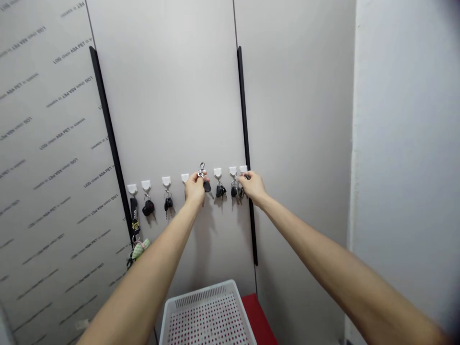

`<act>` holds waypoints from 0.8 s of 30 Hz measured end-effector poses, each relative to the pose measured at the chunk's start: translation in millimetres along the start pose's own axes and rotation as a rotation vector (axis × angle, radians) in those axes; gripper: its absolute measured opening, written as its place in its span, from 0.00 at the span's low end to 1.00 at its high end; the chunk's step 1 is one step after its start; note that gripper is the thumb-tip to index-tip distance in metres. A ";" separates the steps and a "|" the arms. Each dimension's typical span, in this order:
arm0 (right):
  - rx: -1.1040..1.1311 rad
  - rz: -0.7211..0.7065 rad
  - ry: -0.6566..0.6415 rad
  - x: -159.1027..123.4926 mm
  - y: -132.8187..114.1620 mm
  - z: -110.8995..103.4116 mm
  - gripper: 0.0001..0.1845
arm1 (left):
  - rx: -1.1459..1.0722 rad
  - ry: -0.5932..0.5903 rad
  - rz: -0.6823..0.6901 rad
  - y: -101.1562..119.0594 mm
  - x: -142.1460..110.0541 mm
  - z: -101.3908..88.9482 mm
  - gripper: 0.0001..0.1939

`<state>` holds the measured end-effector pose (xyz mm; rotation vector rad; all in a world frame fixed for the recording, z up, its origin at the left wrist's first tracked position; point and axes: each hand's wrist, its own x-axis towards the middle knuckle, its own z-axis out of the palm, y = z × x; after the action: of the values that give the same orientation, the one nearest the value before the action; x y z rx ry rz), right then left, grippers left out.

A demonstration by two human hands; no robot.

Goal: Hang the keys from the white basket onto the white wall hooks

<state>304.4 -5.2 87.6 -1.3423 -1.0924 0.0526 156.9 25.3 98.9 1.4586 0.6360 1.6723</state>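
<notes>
My left hand [195, 189] is closed around a bunch of keys [206, 186] with a metal clasp standing up above the fingers. The keys are off the wall, in front of a white hook [184, 178] that the hand partly covers. My right hand [253, 186] pinches at the keys [241, 192] by the rightmost white hook [243, 168]; its fingertips hide part of the ring. Close by, key bunches hang from another hook [233, 170] and from the hook [217, 173] between my hands.
More keys [147, 207] and a black strap [134, 211] with a green plush charm [140, 248] hang on the left. Long black handles [108, 120] run down the cabinet doors. Below, a white perforated basket [235, 302] rests by a red surface [259, 318].
</notes>
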 end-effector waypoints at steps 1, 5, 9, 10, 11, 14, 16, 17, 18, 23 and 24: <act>-0.039 0.041 -0.002 -5.3 3.2 4.2 0.12 | 0.001 -0.012 0.011 2.9 0.0 -2.2 0.09; -0.205 0.110 -0.011 -22.8 19.1 21.5 0.13 | 0.082 -0.088 -0.062 -2.0 -11.5 -17.0 0.08; -0.249 0.040 -0.001 -24.4 20.2 26.2 0.10 | 0.105 -0.134 -0.203 -19.4 -26.5 -24.7 0.13; -0.231 0.023 0.017 -22.6 17.0 24.5 0.10 | 0.104 -0.149 -0.218 -23.2 -28.6 -22.7 0.17; -0.209 0.012 0.043 -20.2 12.7 22.1 0.11 | 0.107 -0.167 -0.230 -26.6 -30.0 -18.9 0.20; -0.133 0.000 0.125 -10.6 -4.3 12.9 0.11 | 0.152 -0.201 -0.277 -35.4 -30.4 -0.1 0.25; -0.087 -0.035 0.138 -4.0 -15.7 7.4 0.12 | 0.213 -0.186 -0.276 -40.0 -27.6 13.3 0.19; -0.069 -0.054 0.132 -1.3 -20.3 5.1 0.12 | 0.241 -0.169 -0.262 -41.4 -25.2 18.6 0.15; -0.051 -0.072 0.120 0.5 -23.8 2.9 0.13 | 0.264 -0.150 -0.244 -41.9 -22.0 22.3 0.11; 0.050 -0.067 -0.058 -10.2 -20.9 -5.6 0.14 | 0.304 -0.093 -0.143 -24.6 1.2 17.5 0.08; 0.071 -0.053 -0.105 -15.9 -17.8 -6.0 0.13 | 0.337 -0.086 -0.099 -18.5 5.5 13.9 0.09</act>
<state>290.2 -24.5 93.1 -1.2576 -1.2026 0.1231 174.8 38.1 90.0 1.6940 0.9612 1.4670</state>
